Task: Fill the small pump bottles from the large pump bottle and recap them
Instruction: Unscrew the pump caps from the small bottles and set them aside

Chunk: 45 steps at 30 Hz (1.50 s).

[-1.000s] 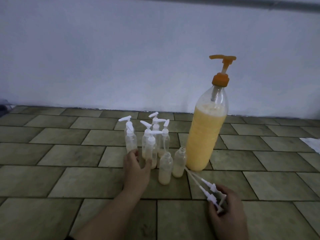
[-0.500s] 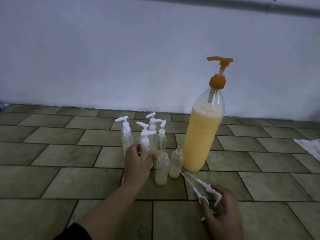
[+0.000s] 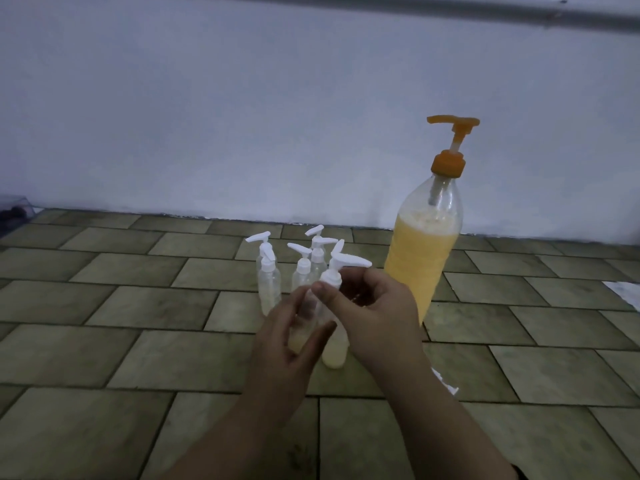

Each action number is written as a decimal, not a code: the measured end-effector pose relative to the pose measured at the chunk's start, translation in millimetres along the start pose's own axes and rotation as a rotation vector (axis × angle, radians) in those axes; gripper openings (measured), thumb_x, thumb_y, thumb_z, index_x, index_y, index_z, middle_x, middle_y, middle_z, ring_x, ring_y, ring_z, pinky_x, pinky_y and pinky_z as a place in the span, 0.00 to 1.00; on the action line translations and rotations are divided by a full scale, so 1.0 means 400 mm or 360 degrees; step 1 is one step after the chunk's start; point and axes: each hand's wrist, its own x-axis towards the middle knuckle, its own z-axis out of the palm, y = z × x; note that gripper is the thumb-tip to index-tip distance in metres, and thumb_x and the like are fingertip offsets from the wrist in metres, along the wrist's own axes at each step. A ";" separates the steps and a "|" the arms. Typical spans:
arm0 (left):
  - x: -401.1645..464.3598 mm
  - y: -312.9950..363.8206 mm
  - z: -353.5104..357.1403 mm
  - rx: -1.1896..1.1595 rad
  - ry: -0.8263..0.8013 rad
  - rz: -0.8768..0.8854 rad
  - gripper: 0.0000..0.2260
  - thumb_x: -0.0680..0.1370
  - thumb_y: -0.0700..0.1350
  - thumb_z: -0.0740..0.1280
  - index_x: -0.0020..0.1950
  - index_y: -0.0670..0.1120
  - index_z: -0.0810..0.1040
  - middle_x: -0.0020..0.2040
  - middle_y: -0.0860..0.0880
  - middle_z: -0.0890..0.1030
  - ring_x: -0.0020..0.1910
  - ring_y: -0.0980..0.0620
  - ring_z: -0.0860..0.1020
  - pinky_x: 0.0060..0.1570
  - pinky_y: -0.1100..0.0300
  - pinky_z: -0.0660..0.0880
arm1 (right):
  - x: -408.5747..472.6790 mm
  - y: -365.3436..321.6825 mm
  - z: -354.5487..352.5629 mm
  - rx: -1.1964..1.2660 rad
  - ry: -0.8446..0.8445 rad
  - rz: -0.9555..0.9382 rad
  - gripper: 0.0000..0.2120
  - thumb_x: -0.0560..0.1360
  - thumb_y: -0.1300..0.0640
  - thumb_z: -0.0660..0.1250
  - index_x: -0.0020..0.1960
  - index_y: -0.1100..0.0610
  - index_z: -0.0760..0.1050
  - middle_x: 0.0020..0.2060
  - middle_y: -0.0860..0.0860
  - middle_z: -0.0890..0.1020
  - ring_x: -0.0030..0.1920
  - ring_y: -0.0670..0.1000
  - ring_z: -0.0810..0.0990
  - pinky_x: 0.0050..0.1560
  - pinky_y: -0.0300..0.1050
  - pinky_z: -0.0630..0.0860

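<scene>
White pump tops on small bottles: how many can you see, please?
7: two at the left, four clustered behind, one pump top on the bottle held by the left hand, pinched by the right hand. Others may be hidden.

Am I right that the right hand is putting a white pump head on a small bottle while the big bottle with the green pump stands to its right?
Not quite: in the head view the big bottle has an orange pump, not green. The rest holds: the right hand holds a white pump head on a small bottle.
</scene>
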 end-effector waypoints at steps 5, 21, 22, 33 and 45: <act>-0.007 0.015 -0.031 -0.0537 -0.0248 -0.0235 0.16 0.68 0.57 0.68 0.55 0.63 0.79 0.53 0.56 0.83 0.57 0.56 0.79 0.53 0.61 0.74 | 0.022 -0.002 -0.052 0.0471 -0.0401 0.0302 0.18 0.73 0.63 0.69 0.61 0.52 0.75 0.46 0.54 0.84 0.52 0.53 0.82 0.59 0.57 0.74; -0.015 0.015 -0.001 -0.0333 -0.0496 -0.0141 0.17 0.71 0.56 0.67 0.59 0.67 0.74 0.56 0.58 0.81 0.56 0.60 0.78 0.53 0.67 0.73 | -0.018 -0.010 -0.080 0.0539 -0.0276 0.0204 0.26 0.66 0.67 0.73 0.60 0.51 0.74 0.44 0.57 0.85 0.46 0.53 0.84 0.44 0.42 0.79; -0.016 0.005 0.000 -0.0329 -0.0481 -0.0170 0.18 0.70 0.56 0.68 0.59 0.66 0.74 0.57 0.57 0.80 0.57 0.59 0.78 0.54 0.64 0.75 | -0.014 -0.016 -0.084 0.0503 -0.0242 0.0175 0.23 0.65 0.68 0.73 0.57 0.52 0.76 0.43 0.56 0.84 0.45 0.52 0.84 0.44 0.41 0.79; -0.017 -0.115 -0.013 0.0030 -0.0270 -0.0520 0.16 0.72 0.49 0.72 0.55 0.62 0.70 0.55 0.62 0.76 0.55 0.58 0.75 0.46 0.65 0.75 | 0.010 -0.016 -0.249 0.0159 0.0413 -0.0013 0.17 0.57 0.57 0.76 0.45 0.55 0.81 0.40 0.51 0.85 0.41 0.48 0.84 0.41 0.41 0.80; -0.020 -0.157 -0.015 -0.0146 -0.0158 -0.0627 0.22 0.69 0.70 0.62 0.58 0.62 0.68 0.58 0.60 0.75 0.56 0.60 0.74 0.52 0.63 0.73 | -0.090 0.312 -0.244 -0.0303 0.0712 0.0402 0.08 0.66 0.63 0.76 0.41 0.55 0.78 0.37 0.52 0.82 0.42 0.54 0.81 0.38 0.47 0.78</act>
